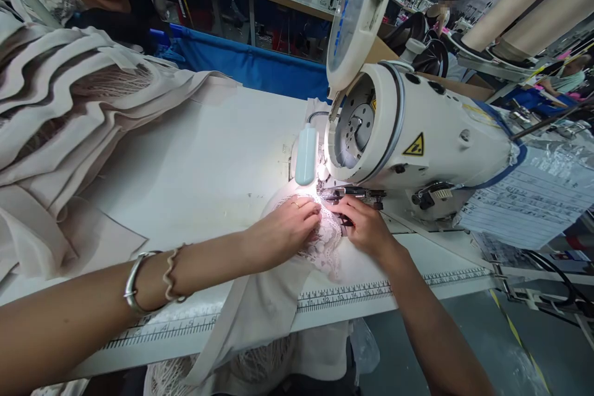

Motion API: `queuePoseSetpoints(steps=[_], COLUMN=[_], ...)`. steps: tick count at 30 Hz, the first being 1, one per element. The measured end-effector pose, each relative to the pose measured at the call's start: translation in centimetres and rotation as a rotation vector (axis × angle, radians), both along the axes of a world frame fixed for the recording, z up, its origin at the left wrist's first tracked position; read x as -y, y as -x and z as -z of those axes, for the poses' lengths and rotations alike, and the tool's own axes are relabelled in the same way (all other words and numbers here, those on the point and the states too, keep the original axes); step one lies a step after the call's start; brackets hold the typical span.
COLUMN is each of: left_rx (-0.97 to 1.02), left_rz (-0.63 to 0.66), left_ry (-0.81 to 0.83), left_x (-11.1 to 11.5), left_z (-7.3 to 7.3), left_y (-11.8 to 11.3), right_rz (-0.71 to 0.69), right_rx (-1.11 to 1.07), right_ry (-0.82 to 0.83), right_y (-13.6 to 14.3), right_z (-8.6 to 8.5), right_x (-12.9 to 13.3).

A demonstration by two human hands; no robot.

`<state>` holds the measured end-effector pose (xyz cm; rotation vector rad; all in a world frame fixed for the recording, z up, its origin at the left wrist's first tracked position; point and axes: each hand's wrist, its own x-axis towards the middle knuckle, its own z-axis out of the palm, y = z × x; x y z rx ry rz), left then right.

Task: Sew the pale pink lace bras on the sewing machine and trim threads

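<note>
Pale pink lace fabric (325,247) lies at the needle area of a white sewing machine (436,130), lit by a small lamp (305,156). My left hand (290,226) presses on the lace, palm down with its fingers bent together. On the other side of the lace, my right hand (364,223) has its thumb and fingers drawn together at the fabric's edge, close beside the presser area. What its fingertips grip is hidden. From the lace, a plain beige cloth panel (264,297) hangs over the table's front edge.
Layered beige garment pieces (60,111) are heaped on the left of the white table (185,179). A printed ruler (352,295) runs along the front edge. Blue cloth (250,62) hangs behind. Handwritten paper (529,195) covers the machine's right end. Other people sit in the background.
</note>
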<state>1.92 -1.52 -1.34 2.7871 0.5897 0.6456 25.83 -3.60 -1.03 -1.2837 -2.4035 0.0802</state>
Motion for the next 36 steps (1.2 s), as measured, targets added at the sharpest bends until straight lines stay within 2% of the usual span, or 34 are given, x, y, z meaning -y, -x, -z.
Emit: queuePoseSetpoints(steps=[5, 9, 15, 18, 23, 26, 32, 36], left_rx=[0.039, 0.072, -0.021, -0.035, -0.061, -0.089, -0.116, -0.072], left_rz=[0.079, 0.139, 0.142, 0.105, 0.177, 0.163, 0.074, 0.099], left_ry=[0.044, 0.092, 0.115, 0.038, -0.046, -0.095, -0.178, -0.199], left_x=[-1.9, -3.4, -5.4, -5.4, -4.5, -4.3, -4.3, -4.2], left_z=[-0.3, -0.4, -0.9, -1.0, -1.4, -1.5, -0.7, -0.7], left_y=[1.0, 1.3, 2.1, 2.1, 2.0, 2.0, 1.8, 1.5], right_rz=[-0.05, -0.16, -0.152, -0.137, -0.165, -0.191, -0.152, -0.129], right_rx=[0.03, 0.029, 0.062, 0.081, 0.045, -0.003, 0.009, 0.027], right_ry=[-0.138, -0.244, -0.201, -0.171, -0.189, -0.229, -0.17, -0.177], right_y=[0.3, 0.8, 0.7, 0.6, 0.7, 0.7, 0.5, 0.6], right_z=[-0.3, -0.5, -0.3, -0.2, -0.2, -0.3, 0.3, 0.4], right_x=[-0.1, -0.4, -0.4, -0.4, -0.4, -0.4, -0.5, -0.5])
